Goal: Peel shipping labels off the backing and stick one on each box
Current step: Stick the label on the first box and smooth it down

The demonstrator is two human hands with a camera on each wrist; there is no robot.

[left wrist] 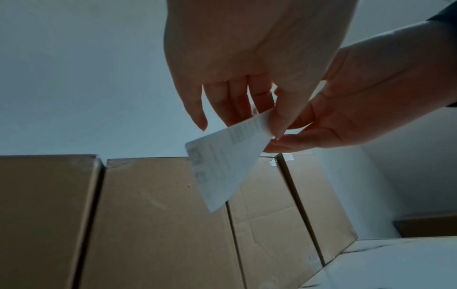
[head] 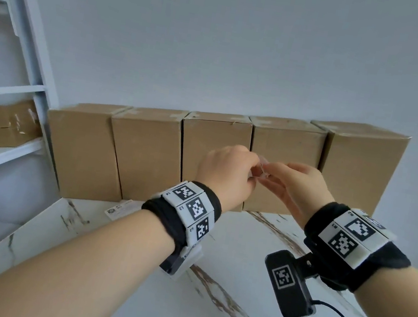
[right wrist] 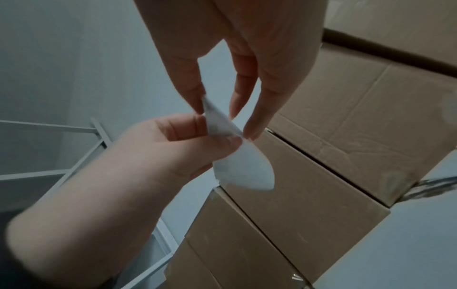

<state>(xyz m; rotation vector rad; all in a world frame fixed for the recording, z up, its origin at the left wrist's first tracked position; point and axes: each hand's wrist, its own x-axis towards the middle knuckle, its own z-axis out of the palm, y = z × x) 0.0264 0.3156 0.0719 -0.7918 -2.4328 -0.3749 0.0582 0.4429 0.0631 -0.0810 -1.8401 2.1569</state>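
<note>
We see five plain brown cardboard boxes (head: pixel 147 156) against a pale blue-grey wall (head: pixel 222 36). The label (left wrist: pixel 222 162) is white with faint grey print and a fine barcode stripe. Our table (head: pixel 236 287) is white, veined with brown marble streaks. On both wrists we wear black bands (head: pixel 182 226) carrying white tiles with black square-code patterns. The shelving (head: pixel 27 45) at the left is white.
</note>
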